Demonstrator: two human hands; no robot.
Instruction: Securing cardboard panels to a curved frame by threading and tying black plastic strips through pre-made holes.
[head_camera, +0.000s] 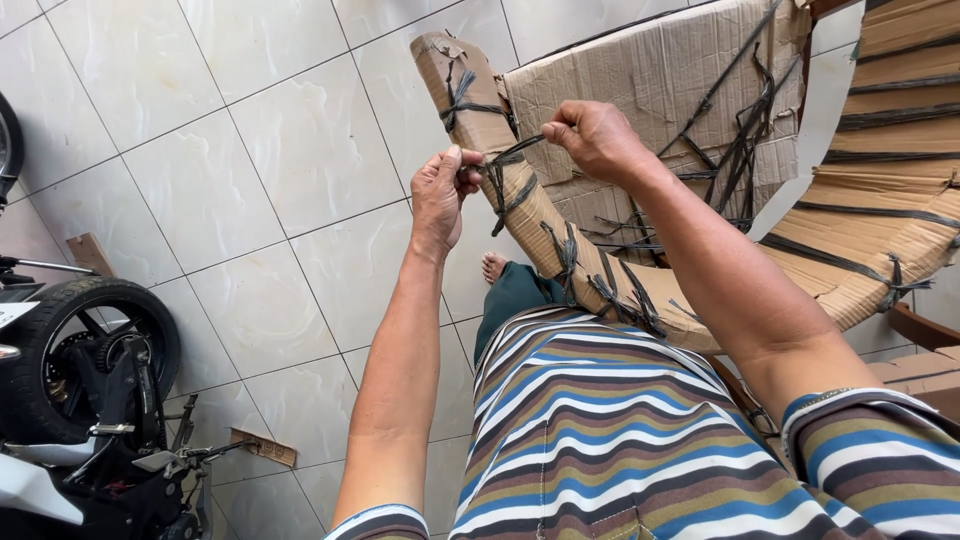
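Strap: a dark plastic strap (503, 168) runs taut between two hands just above centre frame, wrapped over a long piece wrapped in cardboard.
Wrapped piece: the cardboard-wrapped piece (520, 190) slants from 12 o'clock down toward 4 o'clock, resting against the person's lap; several older strap knots dot its length.
Left hand: the left hand (441, 195), at 9 o'clock of the strap, is pinched closed on one end — thumb pressed over curled fingers.
Right hand: the right hand (592, 135), at 2 o'clock of the strap, is fisted tight on the other end, pulling up and away.
Handling: the strap looks thin, flat and slick, stiff enough to hold a crease — likely to slip unless gripped near the knot, and its edges may bite into skin. The cardboard appears light and soft-skinned, apt to dent or tear under a hard pull; the core beneath cannot be seen.
Beyond: a larger cardboard-covered frame (880, 200) curves at 2 to 3 o'clock, bound with more straps.
Edge: a motorcycle wheel (75, 350) stands at 8 o'clock on pale floor tiles (250, 180); a striped shirt (600, 440) fills 5 o'clock.
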